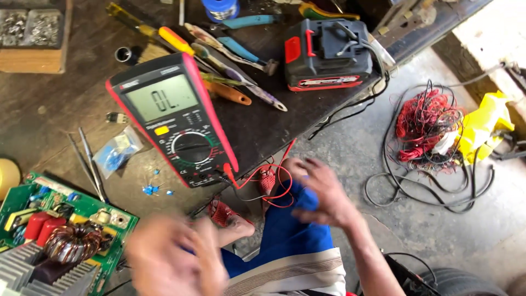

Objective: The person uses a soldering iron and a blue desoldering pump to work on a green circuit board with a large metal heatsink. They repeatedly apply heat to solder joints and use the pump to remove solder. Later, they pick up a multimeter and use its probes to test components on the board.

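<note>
Repair workshop; multimeter (174, 121), tools, circuit board (66, 235)

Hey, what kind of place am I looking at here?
Most likely an electronics repair workshop: a digital multimeter lies on the worn workbench, beside a green circuit board and a spread of screwdrivers.

Power-tool battery (327, 55), tangled red wires (424, 123), screwdrivers (219, 66).

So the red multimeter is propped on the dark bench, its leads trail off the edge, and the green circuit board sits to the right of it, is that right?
Not quite. The head view shows the green circuit board to the left of the red multimeter, at the lower left corner, not the right. The rest holds: the multimeter is propped on the dark bench and its red leads trail off the edge.
</note>
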